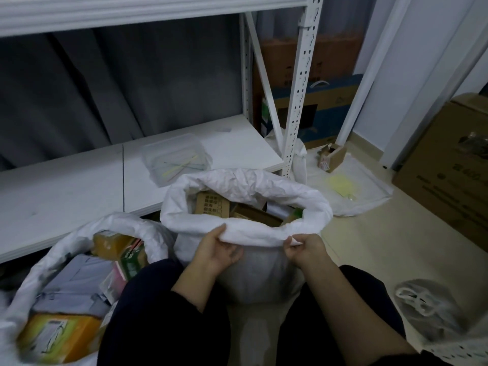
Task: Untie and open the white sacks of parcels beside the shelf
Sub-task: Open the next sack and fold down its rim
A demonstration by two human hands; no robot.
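White woven cloth is bunched in both hands. The left hand point(217, 249) grips the near rolled rim of the middle white woven sack point(237, 184), thumb on top and fingers curled under the fold. The right hand point(303, 248) pinches the same rim further along, a small tuft of cloth showing between thumb and fingers. The hands are set apart along the rim, and both forearms reach out over knees in dark trousers point(169, 328).

This sack stands upright on the floor just in front of the white metal shelf point(66, 186), touching its corner post, with the mouth wide open and the rim rolled outward. Brown cardboard parcels point(212, 204) fill it, one printed with dark characters.

To the left a second white sack point(124, 223) leans open beside the knee. It holds an orange box point(60, 336), grey plastic mailers point(76, 281) and a green-and-white carton point(133, 262).

On the lowest shelf board, behind the middle sack, lies a clear plastic tub point(175, 158) with thin pale sticks inside. Dark grey curtain point(105, 88) hangs behind the shelf.

To the right of the post a flattened white sack point(369, 186) lies on the pale floor with a small brown cardboard box point(332, 155) on it. A large brown carton point(449, 167) stands at the right edge, and a blue carton point(335, 112) leans against the wall beyond the shelf.
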